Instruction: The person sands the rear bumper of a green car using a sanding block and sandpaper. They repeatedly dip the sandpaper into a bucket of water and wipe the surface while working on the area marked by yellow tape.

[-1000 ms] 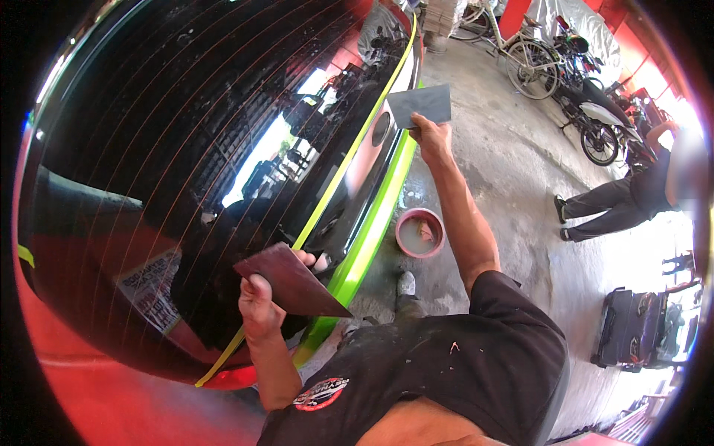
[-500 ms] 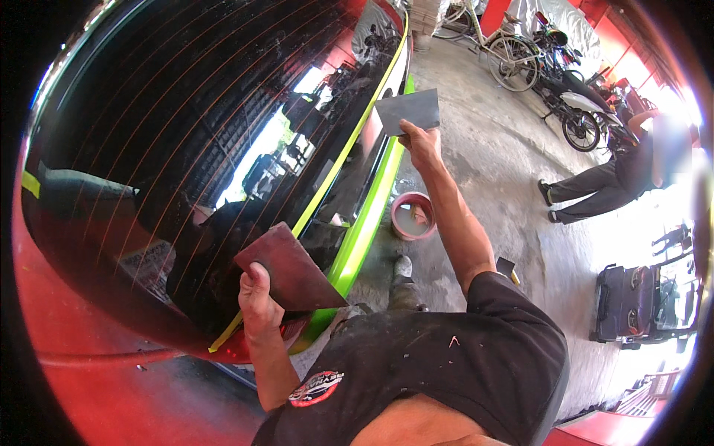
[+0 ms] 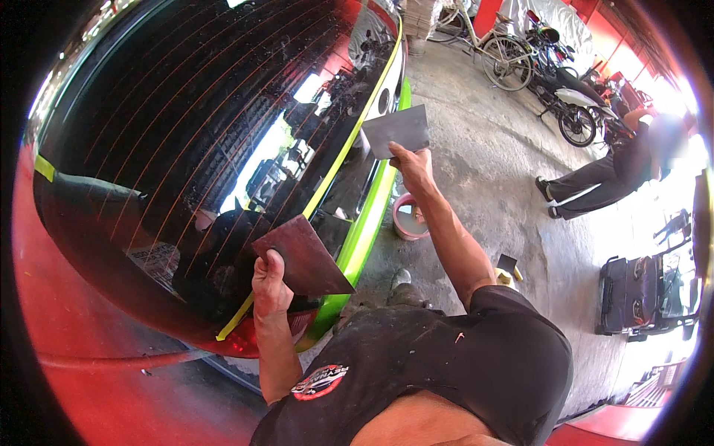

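My left hand point(image 3: 272, 286) pinches a dark reddish-brown sandpaper sheet point(image 3: 306, 260) by its edge, thumb on top. This sheet hangs over the lower edge of a car's rear window point(image 3: 178, 141). Farther off, my right hand point(image 3: 413, 165) grips a dark grey sandpaper sheet point(image 3: 397, 131) between thumb and fingers. The grey sheet is held above the car's rear panel, beside a yellow tape strip point(image 3: 343, 160) that runs along the glass. A bright green bumper edge point(image 3: 366, 227) curves below both sheets. I cannot tell whether either sheet touches the car.
A pink bucket point(image 3: 407, 217) of cloudy liquid stands on the concrete floor point(image 3: 476, 186) beside the bumper. A small dark piece point(image 3: 507, 263) lies on the floor past my right elbow. Bicycles point(image 3: 509, 61) and motorcycles point(image 3: 576, 119) line the far right; another person point(image 3: 606, 175) stands near them.
My right hand has come nearer and slightly left with the grey sheet. My left hand has shifted a little right and away from me with the brown one. The view has also moved slightly.
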The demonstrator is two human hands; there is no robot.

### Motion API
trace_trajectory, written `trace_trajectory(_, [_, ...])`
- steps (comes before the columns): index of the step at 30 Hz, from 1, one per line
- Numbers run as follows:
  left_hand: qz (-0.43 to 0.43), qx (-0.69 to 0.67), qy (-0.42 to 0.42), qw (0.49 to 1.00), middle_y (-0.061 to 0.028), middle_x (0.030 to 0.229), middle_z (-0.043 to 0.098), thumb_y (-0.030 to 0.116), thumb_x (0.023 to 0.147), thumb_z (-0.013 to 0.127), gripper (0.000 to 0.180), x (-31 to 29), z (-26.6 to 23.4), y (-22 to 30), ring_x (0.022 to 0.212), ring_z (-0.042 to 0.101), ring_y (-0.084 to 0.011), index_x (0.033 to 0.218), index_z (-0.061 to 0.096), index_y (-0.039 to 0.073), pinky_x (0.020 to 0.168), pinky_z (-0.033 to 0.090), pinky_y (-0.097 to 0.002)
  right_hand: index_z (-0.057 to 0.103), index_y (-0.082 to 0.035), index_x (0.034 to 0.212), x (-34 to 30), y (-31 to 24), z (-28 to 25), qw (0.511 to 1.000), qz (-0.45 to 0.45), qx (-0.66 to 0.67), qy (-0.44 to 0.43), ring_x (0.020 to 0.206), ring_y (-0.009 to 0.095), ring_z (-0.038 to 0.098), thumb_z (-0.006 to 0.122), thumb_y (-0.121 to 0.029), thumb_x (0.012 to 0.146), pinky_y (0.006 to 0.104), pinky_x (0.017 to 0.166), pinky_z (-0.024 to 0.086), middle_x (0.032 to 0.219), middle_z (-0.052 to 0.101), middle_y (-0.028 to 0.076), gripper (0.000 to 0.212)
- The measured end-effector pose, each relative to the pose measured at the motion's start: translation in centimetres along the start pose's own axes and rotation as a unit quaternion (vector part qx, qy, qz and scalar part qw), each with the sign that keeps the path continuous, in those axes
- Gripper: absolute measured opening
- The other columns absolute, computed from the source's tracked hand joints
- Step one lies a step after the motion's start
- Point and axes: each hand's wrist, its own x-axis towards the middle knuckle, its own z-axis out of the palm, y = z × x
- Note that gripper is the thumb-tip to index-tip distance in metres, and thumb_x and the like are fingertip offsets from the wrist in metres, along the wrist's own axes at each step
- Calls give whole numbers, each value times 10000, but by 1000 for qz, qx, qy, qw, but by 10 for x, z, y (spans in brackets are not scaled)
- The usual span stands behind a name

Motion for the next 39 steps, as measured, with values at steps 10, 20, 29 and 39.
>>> trace_trajectory(10, [2, -29, 13, 1000, -161, 1176, 610, 441, 936, 571, 582, 6, 9, -1, 1077, 616, -331, 1341, 470, 36, 960, 491, -505, 656, 43, 1032, -31, -2, 0, 999, 21, 11, -22, 759, 177, 669, 693, -57, 832, 283, 620, 542, 929, 691, 111, 227])
trace_trajectory(20, [-17, -113, 23, 993, -70, 1223, 599, 322, 927, 652, 410, 7, 23, 10, 1099, 598, -230, 1246, 548, 86, 947, 498, -427, 640, 21, 952, -72, -13, -45, 983, 96, 140, -65, 697, 191, 641, 623, -40, 834, 309, 572, 484, 862, 663, 87, 134])
trace_trajectory(29, [-103, -27, -7, 994, -100, 1306, 535, 154, 922, 629, 507, -3, 74, -63, 1140, 561, -287, 1382, 429, 82, 954, 488, -478, 626, 15, 1036, -160, 0, -123, 985, 45, -164, 30, 755, 240, 636, 602, -200, 847, 391, 674, 474, 858, 661, 185, 287])
trace_trajectory(39, [-335, -83, -87, 935, -150, 1153, 623, 258, 984, 505, 358, -12, 115, -157, 1011, 633, -301, 1250, 522, 20, 903, 509, -455, 473, -128, 1368, -279, -45, -149, 673, -422, -524, -308, 1252, 345, 451, 571, -152, 796, 508, 1057, 380, 1350, 465, 135, 581])
